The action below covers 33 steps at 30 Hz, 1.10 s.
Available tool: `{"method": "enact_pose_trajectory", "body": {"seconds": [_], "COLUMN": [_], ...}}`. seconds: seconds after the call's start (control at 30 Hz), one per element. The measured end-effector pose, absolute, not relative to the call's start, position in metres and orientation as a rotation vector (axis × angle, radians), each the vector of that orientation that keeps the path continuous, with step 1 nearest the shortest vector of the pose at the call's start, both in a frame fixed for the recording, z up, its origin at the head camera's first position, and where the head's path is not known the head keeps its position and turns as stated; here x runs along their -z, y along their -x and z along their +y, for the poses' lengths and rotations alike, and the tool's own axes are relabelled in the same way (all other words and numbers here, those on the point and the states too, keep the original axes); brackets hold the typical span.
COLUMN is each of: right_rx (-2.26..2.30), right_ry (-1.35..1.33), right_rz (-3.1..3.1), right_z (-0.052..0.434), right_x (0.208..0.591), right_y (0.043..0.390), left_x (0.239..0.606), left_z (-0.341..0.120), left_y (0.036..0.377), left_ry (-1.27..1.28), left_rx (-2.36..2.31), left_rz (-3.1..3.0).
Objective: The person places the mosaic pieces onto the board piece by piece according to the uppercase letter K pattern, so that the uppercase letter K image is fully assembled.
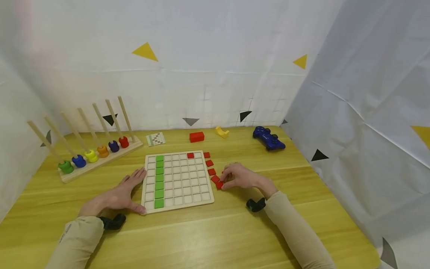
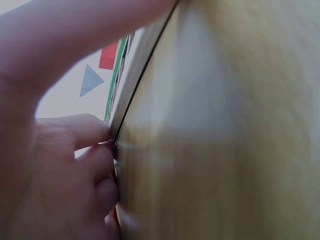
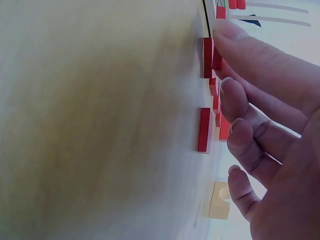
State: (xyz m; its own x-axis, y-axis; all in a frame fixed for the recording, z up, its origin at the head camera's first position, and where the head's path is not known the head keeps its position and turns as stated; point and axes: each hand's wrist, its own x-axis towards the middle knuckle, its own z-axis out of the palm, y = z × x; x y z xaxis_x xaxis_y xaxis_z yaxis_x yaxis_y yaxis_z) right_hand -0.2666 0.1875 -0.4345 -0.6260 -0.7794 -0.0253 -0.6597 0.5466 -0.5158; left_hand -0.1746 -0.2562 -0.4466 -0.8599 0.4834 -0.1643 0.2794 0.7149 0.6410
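Note:
A pale wooden grid board (image 1: 178,209) lies on the table, with a column of green tiles (image 1: 159,185) and one red tile (image 1: 190,155) at its upper right. My left hand (image 1: 119,194) rests against the board's left edge, thumb at the near corner, fingers spread along the side. Several loose red tiles (image 1: 211,172) lie in a row just off the board's right edge. Over the near end of that row, my right hand (image 1: 242,177) pinches a red tile (image 3: 217,57) between thumb and index finger. In the head view the held tile is mostly hidden.
A peg rack (image 1: 104,158) with coloured rings stands back left, tall pegs leaning. Along the back are a patterned card (image 1: 156,139), a red block (image 1: 196,137), a yellow curved piece (image 1: 221,132) and a blue game controller (image 1: 268,138). White sheeting (image 1: 215,86) hangs behind.

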Motion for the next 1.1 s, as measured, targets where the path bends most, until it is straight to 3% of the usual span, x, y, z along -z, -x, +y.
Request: {"method": "enact_pose_trajectory", "body": {"seconds": [0.23, 0.73, 1.1], "right_rx": [0.793, 0.635, 0.595], "right_ry": [1.175, 0.946, 0.916], "right_rz": [2.543, 2.693, 2.692], "right_z": [0.17, 0.078, 0.047], "right_x": [0.426, 0.409, 0.419], "right_y": [0.267, 0.29, 0.312], "left_x": [0.447, 0.445, 0.442], "left_z": [-0.258, -0.256, -0.254], "left_y": [0.176, 0.175, 0.174], "left_ry": [-0.608, -0.59, -0.592], "left_rx": [-0.898, -0.891, -0.879], "left_rz": [2.612, 2.609, 2.617]}}
